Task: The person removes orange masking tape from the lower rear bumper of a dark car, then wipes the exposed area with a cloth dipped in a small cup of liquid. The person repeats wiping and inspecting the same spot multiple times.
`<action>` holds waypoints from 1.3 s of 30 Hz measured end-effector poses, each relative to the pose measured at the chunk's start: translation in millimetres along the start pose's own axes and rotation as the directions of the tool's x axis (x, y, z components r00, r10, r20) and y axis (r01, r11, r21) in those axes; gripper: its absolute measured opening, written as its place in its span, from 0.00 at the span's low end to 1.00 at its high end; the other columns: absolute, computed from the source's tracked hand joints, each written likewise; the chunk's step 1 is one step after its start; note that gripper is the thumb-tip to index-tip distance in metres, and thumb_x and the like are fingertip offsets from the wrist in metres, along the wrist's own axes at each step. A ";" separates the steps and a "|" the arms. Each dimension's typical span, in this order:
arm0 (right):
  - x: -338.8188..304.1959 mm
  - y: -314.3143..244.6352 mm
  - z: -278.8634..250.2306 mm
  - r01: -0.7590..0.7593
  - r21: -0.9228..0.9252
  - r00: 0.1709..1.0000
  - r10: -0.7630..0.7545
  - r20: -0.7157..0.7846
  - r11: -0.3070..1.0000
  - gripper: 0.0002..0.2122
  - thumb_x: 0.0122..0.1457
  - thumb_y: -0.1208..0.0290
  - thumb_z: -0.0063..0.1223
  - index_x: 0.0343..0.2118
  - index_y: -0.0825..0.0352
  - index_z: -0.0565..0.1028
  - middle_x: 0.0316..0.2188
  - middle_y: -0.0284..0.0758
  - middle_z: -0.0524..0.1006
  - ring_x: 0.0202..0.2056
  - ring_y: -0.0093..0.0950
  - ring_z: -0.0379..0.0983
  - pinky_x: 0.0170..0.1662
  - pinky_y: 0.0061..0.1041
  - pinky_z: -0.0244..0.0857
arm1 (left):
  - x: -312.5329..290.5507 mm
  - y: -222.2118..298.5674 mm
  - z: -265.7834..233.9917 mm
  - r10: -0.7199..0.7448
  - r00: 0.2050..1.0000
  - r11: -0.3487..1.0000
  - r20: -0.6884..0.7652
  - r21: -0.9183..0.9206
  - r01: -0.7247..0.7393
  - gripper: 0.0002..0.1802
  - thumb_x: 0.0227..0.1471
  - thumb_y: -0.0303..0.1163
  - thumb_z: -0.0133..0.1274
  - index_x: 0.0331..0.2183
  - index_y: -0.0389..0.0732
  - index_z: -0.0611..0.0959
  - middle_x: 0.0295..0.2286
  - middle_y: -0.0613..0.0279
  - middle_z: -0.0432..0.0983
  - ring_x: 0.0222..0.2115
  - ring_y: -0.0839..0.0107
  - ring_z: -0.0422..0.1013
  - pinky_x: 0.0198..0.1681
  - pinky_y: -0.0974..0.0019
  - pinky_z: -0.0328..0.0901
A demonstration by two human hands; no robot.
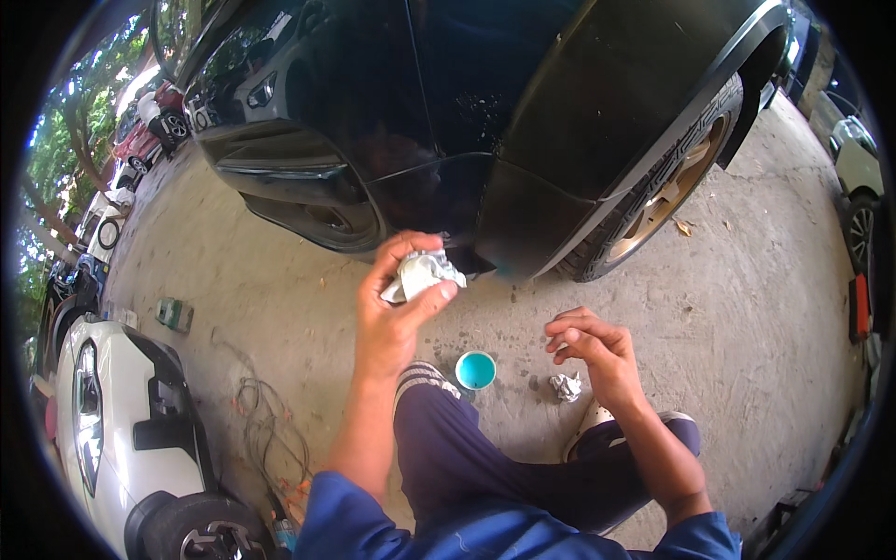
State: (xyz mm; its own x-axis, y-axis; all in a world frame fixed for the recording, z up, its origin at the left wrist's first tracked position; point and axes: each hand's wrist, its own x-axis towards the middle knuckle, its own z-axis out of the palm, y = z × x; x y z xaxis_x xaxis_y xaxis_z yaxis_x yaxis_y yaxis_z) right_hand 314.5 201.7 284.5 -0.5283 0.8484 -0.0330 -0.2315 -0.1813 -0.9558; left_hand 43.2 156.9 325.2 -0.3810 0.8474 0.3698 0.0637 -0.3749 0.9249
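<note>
The concrete (747, 280) bears a cup (458, 372), crumpled wad (566, 387) and tangled cable (264, 411).

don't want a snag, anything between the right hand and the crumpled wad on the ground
Nothing visible stands between the right hand and the crumpled wad on the ground; the blue-filled tub sits off to the wad's left.

The left hand (390, 315) partly hides the crumpled white wad (425, 274).
</note>
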 end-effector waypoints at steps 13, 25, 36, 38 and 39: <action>-12.0 -4.3 -17.3 0.094 0.098 0.987 -0.080 -0.137 0.991 0.12 0.65 0.70 0.55 0.43 0.74 0.83 0.44 0.36 0.75 0.38 0.25 0.76 0.40 0.25 0.69 | 34.0 42.7 15.6 0.245 0.969 0.954 -0.025 0.183 -0.236 0.12 0.59 0.22 0.61 0.46 0.33 0.82 0.43 0.57 0.80 0.39 0.76 0.77 0.40 0.73 0.73; -4.2 -5.6 -19.9 0.109 0.078 0.985 -0.098 -0.142 0.991 0.12 0.63 0.73 0.55 0.44 0.74 0.84 0.44 0.36 0.75 0.37 0.24 0.75 0.39 0.24 0.68 | 46.4 37.7 21.7 0.338 0.940 0.883 0.047 0.329 -0.334 0.13 0.56 0.18 0.62 0.45 0.33 0.84 0.39 0.62 0.81 0.37 0.77 0.78 0.40 0.73 0.73; -10.7 -14.6 -23.3 0.164 0.103 0.977 -0.147 -0.152 0.981 0.11 0.63 0.75 0.55 0.44 0.74 0.84 0.43 0.36 0.75 0.36 0.24 0.75 0.38 0.24 0.68 | 64.5 41.2 52.6 0.458 0.887 0.821 -0.062 0.411 -0.396 0.11 0.57 0.20 0.64 0.44 0.34 0.85 0.36 0.62 0.83 0.34 0.76 0.78 0.36 0.72 0.72; -11.7 -16.2 -24.5 0.165 0.096 0.976 -0.149 -0.159 0.982 0.11 0.63 0.75 0.55 0.44 0.74 0.84 0.44 0.37 0.75 0.36 0.24 0.75 0.37 0.24 0.68 | 66.0 40.9 53.7 0.442 0.896 0.806 -0.049 0.461 -0.373 0.11 0.57 0.20 0.64 0.43 0.34 0.85 0.35 0.61 0.83 0.33 0.76 0.78 0.35 0.72 0.72; -12.0 -16.9 -25.2 0.175 0.102 0.975 -0.158 -0.159 0.979 0.11 0.63 0.75 0.55 0.44 0.74 0.84 0.44 0.37 0.75 0.36 0.24 0.75 0.37 0.24 0.68 | 67.2 40.8 53.8 0.432 0.901 0.791 -0.043 0.498 -0.355 0.11 0.57 0.20 0.64 0.43 0.34 0.85 0.35 0.61 0.83 0.32 0.76 0.78 0.35 0.72 0.72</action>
State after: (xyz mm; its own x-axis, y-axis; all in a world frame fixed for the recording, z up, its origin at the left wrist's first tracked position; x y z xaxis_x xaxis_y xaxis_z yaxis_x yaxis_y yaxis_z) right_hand 345.3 207.1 293.7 -0.3482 0.9346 0.0722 -0.4026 -0.0796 -0.9119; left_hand 69.9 218.7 392.5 -0.3558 0.5852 0.7286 0.6449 -0.4105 0.6446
